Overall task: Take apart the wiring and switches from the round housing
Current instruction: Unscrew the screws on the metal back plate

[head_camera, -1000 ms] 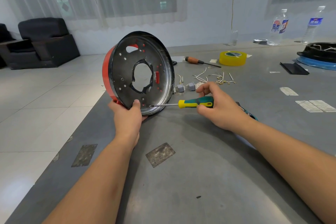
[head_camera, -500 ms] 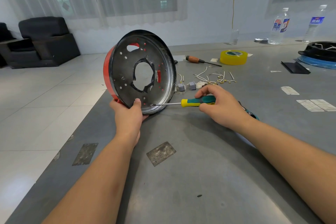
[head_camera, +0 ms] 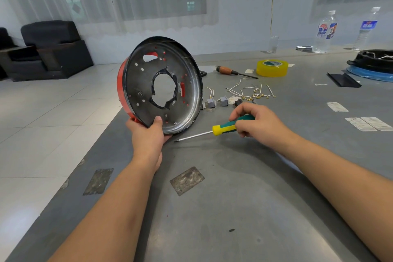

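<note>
1. The round housing point(head_camera: 158, 85) stands on edge near the worktop's point(head_camera: 234, 208) left edge, tilted back, its open dark inner face towards the camera and its red outer wall facing the floor side. The left hand point(head_camera: 148, 134) clasps its lowest rim, thumb on the inner face, fingers wrapped behind.

2. It looks like thin pressed sheet metal: stiff, probably light for its width, with a large cut-out in the middle and many small holes. The cut-out's edge looks ragged (likely sharp), so the rolled outer rim is the safer place to hold, as the left hand does now.

3. Standing on its rim it would roll or tip if let go; smooth painted metal may also slip, so a firm pinch at the bottom seems right.

4. The right hand point(head_camera: 258, 125) has its grip closed around the green-and-yellow handle of the screwdriver point(head_camera: 214, 131), shaft pointing left and slightly down.

5. Removed wiring point(head_camera: 248, 90) and small grey switches point(head_camera: 217, 102) lie loose on the worktop behind the housing, towards the far side, near a roll of yellow tape point(head_camera: 272, 68) and a second screwdriver point(head_camera: 234, 72).

6. Compared with half a second ago, the screwdriver tip has left the housing's lower inner face and now sits low, at the worktop just beside the rim; the housing has barely moved.
</note>
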`<act>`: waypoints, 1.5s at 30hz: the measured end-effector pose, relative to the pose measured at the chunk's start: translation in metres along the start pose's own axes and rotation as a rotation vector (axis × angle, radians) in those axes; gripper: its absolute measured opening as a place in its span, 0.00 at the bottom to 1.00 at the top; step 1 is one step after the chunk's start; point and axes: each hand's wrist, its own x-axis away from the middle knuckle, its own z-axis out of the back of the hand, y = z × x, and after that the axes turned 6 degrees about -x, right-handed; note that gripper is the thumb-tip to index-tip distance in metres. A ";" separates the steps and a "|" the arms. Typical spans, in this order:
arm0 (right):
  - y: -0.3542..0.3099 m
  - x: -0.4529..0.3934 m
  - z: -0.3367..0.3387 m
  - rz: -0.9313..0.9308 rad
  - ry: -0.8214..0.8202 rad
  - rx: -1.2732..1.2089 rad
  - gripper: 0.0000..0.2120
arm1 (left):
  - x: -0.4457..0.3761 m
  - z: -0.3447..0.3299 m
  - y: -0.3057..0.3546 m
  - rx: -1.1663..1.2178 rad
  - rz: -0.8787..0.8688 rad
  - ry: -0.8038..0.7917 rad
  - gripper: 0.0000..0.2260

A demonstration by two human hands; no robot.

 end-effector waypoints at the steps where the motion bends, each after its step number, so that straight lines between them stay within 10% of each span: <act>1: 0.000 0.001 -0.001 0.003 -0.028 0.017 0.11 | 0.000 0.000 0.000 0.005 0.002 -0.003 0.15; 20: -0.009 0.011 -0.009 0.201 -0.359 0.482 0.13 | 0.005 -0.001 0.004 0.007 0.021 -0.032 0.16; 45: -0.029 -0.064 -0.123 0.140 -0.075 0.722 0.08 | -0.002 0.000 -0.003 -0.067 -0.008 -0.063 0.16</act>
